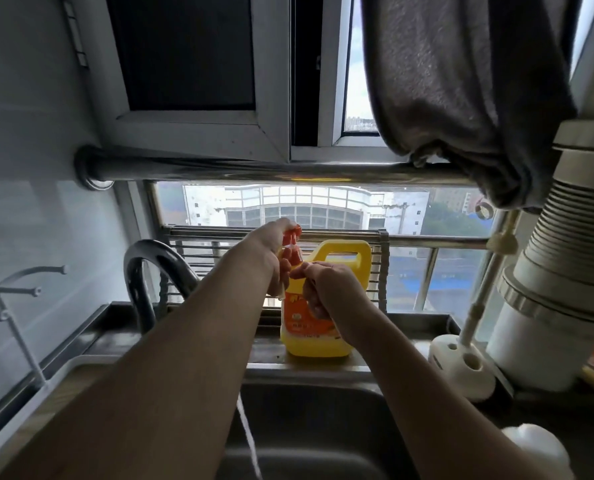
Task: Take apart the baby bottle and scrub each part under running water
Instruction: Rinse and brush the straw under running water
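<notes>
while soap is being drawn, as this step appears to be, the jug [326, 337] stands on the far ledge behind the sink [323, 386], and both hands meet at its top. the left hand [271, 251] wraps the red pump [293, 233]. the right hand [326, 289] sits just beside and below it, fingers curled against the jug's shoulder. whether the right hand pinches a bottle part or only cups for soap cannot be told. the bottle is not plainly in view: a white shape [534, 448] at the near right of the sink may be part of it, but it is too blurred to say.

recommended handling:

- press the pump straight down. a sideways push on a tall jug on a narrow ledge is likely to tip it toward the sink.
- keep the right hand directly under the spout, touching or nearly touching it, so the dose lands on the receiving surface and not on the ledge.
- take a small dose. excess detergent on feeding parts probably means a longer rinse.
- release the pump fully before drawing the hands near.

a thin stream of water [248, 434] falls from the tap [153, 268] at the left into the sink. carry the soaped hand there by the shortest path, below the steel rail [254, 171].

risk: wet, soapy fingers are likely to slip on smooth plastic, so each part should be gripped over the sink.
</notes>
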